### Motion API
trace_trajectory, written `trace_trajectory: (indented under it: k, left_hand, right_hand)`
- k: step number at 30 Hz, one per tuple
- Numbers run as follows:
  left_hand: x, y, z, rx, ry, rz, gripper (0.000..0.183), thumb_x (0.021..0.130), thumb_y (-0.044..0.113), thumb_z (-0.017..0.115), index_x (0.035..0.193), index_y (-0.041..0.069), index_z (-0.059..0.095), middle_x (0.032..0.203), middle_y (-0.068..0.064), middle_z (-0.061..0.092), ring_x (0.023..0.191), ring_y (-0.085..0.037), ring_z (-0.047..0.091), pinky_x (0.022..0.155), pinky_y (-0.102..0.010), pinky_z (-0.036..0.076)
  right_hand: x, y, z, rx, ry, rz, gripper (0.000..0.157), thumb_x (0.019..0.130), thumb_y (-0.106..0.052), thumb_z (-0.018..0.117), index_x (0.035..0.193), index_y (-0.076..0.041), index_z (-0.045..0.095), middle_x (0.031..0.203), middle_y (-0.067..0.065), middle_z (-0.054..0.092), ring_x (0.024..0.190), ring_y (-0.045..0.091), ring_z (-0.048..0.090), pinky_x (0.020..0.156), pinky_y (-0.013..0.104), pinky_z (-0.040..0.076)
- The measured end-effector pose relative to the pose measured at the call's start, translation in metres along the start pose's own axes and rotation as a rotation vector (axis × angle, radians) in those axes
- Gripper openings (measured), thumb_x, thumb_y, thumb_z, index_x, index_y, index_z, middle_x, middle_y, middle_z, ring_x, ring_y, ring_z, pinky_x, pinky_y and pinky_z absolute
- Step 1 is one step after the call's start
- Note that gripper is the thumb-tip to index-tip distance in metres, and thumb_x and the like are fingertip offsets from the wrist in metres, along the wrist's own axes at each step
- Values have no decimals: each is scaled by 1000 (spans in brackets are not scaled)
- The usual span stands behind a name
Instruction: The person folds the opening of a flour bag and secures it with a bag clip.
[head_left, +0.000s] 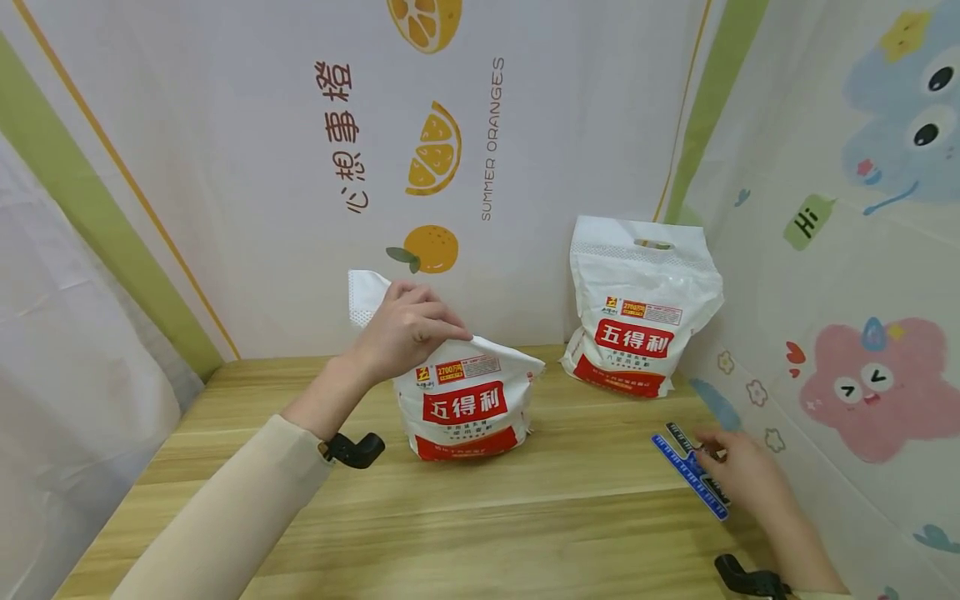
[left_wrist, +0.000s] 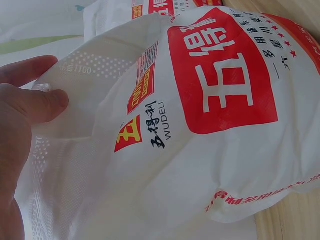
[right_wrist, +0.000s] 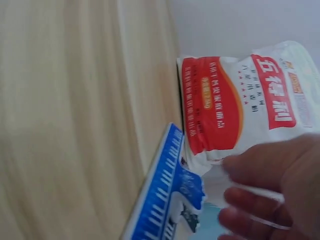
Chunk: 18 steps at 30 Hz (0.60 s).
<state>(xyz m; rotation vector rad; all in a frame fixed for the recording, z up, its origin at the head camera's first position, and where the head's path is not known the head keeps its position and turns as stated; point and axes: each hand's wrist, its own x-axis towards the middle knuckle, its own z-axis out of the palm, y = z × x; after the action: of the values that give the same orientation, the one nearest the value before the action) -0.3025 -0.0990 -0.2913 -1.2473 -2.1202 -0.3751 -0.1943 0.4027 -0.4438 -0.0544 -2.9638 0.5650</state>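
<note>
A white flour bag with red labels (head_left: 461, 404) stands on the wooden table, its top folding over to the right. My left hand (head_left: 405, 329) pinches its top edge; in the left wrist view the thumb (left_wrist: 52, 105) presses on the translucent plastic near the perforated band. My right hand (head_left: 746, 475) hovers at a flat blue-and-black printed item (head_left: 690, 477) with white markings, its fingers loosely bent. The right wrist view shows a gap between those fingertips and the blue item (right_wrist: 162, 190), which partly stands up off the table.
A second flour bag (head_left: 633, 333) with a handle hole stands upright at the back right, near the corner. White printed cloth (head_left: 262, 167) hangs behind the wooden table (head_left: 450, 533), and a cartoon-printed cloth (head_left: 810, 275) closes off the right side.
</note>
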Motion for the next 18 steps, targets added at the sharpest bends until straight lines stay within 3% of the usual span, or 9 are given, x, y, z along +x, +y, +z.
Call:
trace_trajectory:
  k: [5,9,12,18]
  left_hand:
    - [1,1,0,4,1,6,23,82,9,85,100,23,83,97,8,78,96,-18,60,95,-46,37]
    - [2,1,0,-4,3,15,23,82,10,85,101,23,83,97,8,78,95,-18,59,95,-46,37]
    - [2,1,1,-3,4,17,23,82,10,85,101,23,83,97,8,78,96,-18,60,95,-46,37]
    - [0,0,0,17,2,17,22,83,10,84,100,24,83,96,9,77,94,-17,60,94,-45,37]
  right_hand:
    - [5,5,7,-56,-78,74,43,90,-19,76,126,4,66,114,26,68,106,47,63,88,62,50]
    - [6,6,13,-87,-131,164,46,91,-21,76,127,5,63,117,29,65,107,47,61,89,62,50]
    - [7,5,16,-104,-155,216,48,91,-23,75,128,6,61,112,27,66,100,41,63,84,57,52]
    - [7,-1,19,-89,-176,213,46,91,-24,75,123,7,63,95,17,65,83,27,60,73,46,51]
